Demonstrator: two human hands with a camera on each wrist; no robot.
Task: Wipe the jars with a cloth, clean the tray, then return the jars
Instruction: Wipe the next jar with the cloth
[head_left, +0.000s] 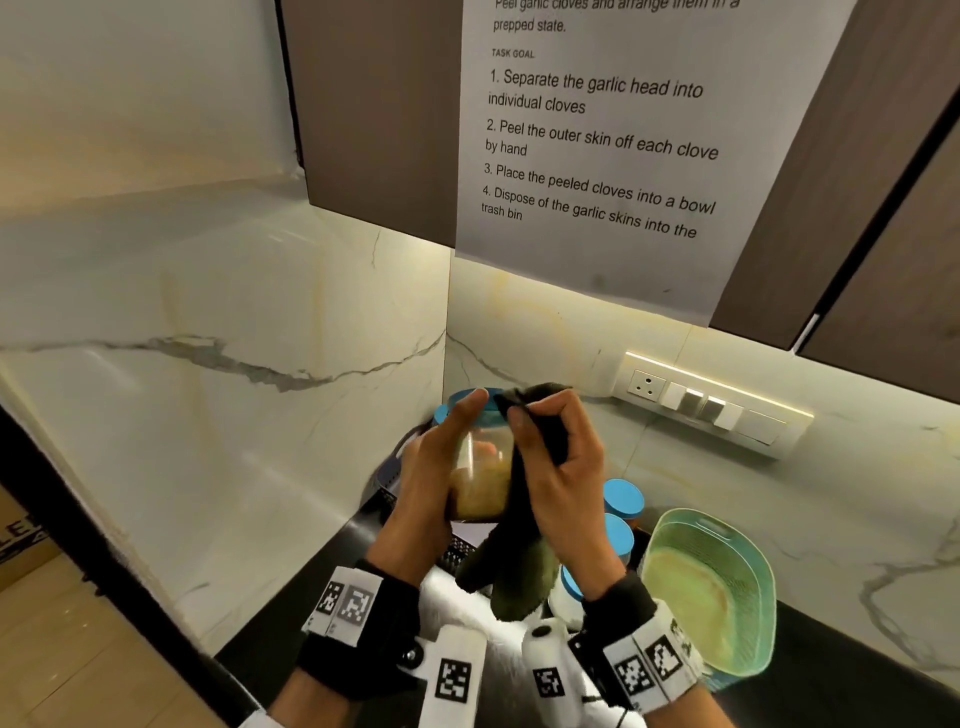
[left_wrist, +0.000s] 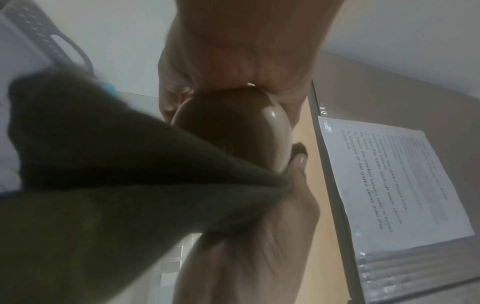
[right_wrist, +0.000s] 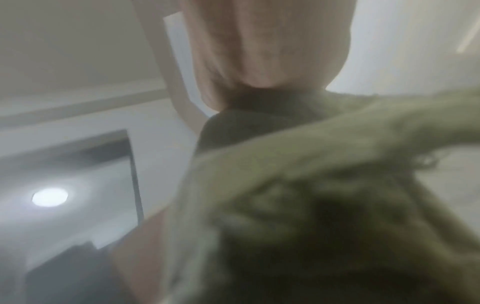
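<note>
Wiping step: left hand (head_left: 431, 467) grasping clear blue-lidded plastic jar (head_left: 480, 467), right hand (head_left: 561, 467) clutching dark green cloth (head_left: 519, 561); remaining jars likely next.

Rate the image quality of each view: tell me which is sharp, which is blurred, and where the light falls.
Head view: sharp, the printed sheet readable, warm under-cabinet light on the wall above the jar. Left wrist view: dim, the dark cloth smeared, a small glare spot on the jar. Right wrist view: blurred throughout, the cloth filling the lower right, a bright ceiling light at left.
</note>
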